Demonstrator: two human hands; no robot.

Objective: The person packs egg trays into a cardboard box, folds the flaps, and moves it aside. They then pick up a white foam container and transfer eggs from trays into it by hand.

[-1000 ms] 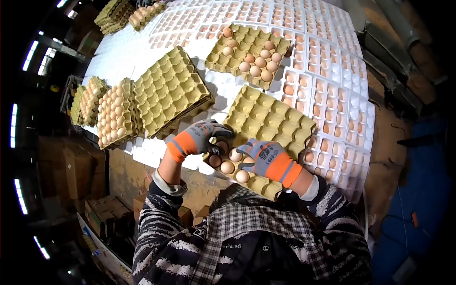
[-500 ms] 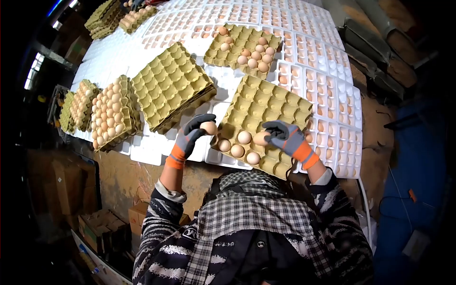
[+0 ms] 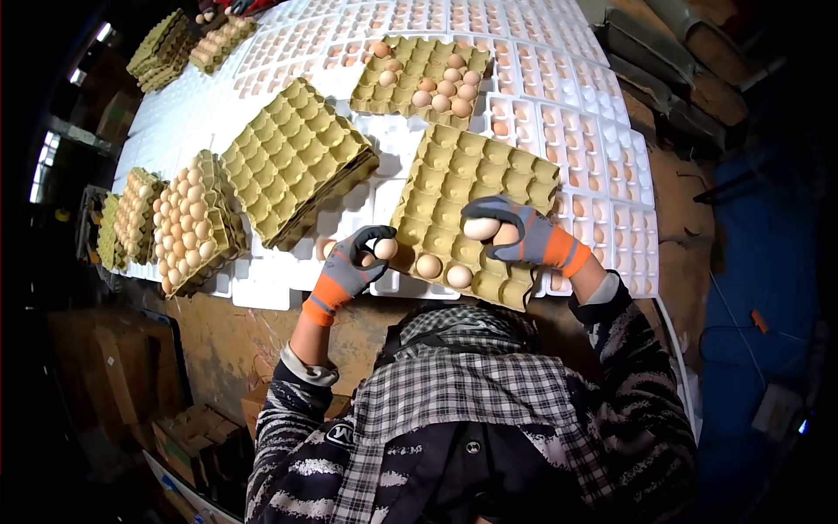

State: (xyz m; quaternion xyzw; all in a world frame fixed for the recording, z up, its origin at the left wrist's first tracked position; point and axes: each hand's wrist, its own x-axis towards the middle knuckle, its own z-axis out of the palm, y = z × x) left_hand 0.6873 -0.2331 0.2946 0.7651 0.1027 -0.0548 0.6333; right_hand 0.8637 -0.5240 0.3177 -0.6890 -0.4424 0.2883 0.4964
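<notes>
My left hand, in a grey and orange glove, is curled around a pale egg at the left edge of a cardboard egg tray. Part of a second egg shows between its fingers. Over the tray's right half, my right hand, gloved alike, grips two eggs: a pale one and a browner one partly hidden by the fingers. Two eggs, one brownish and one lighter, sit in the tray's near row. Another egg lies just left of my left hand.
A stack of cardboard trays stands to the left, with egg-filled trays beyond it. Farther back is a partly filled cardboard tray. White plastic trays with eggs cover the right and far side. A person's red sleeve shows at the top.
My left hand has moved down and now holds an egg from the tray's left corner with another. My right hand has gathered a second egg from the tray. The view has shifted slightly.
</notes>
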